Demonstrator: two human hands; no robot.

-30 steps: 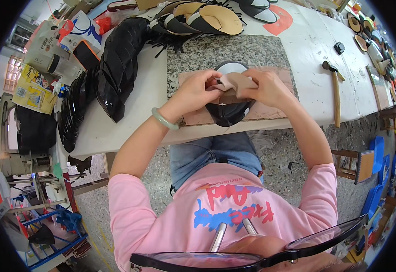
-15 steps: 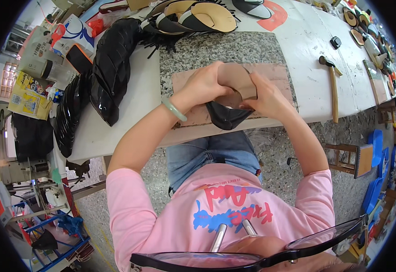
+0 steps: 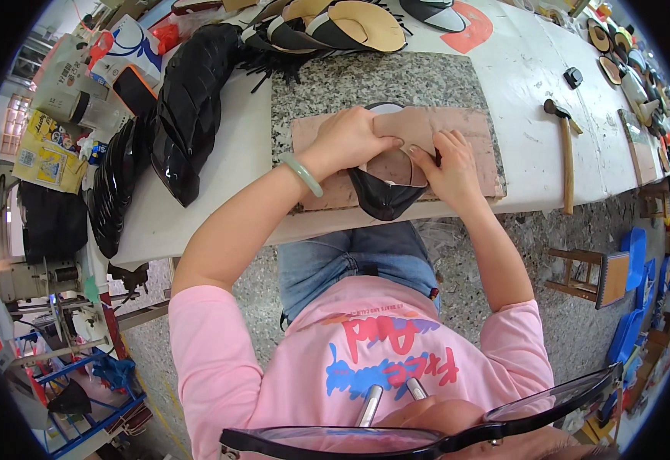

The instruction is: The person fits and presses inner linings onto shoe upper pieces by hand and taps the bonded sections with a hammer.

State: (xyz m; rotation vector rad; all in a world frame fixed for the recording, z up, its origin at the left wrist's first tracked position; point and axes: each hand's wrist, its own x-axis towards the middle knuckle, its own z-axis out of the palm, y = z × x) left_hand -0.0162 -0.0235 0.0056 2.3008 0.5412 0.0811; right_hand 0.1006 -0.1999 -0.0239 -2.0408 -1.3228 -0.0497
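Both hands gripping a black shoe upper (image 3: 385,197).
The left hand's (image 3: 352,139) fingers hold its left edge, the right hand's (image 3: 453,167) pinch its right, around beige lining (image 3: 406,123), over a pink board (image 3: 476,169) on the counter's (image 3: 530,157) granite slab (image 3: 335,80).

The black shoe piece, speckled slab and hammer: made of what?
Black shoe piece: glossy leather or synthetic, from its highlights. Speckled slab: probably smooth granite, from its mottled grains. Hammer: apparently matte wooden handle, tan; dark head, likely metal.
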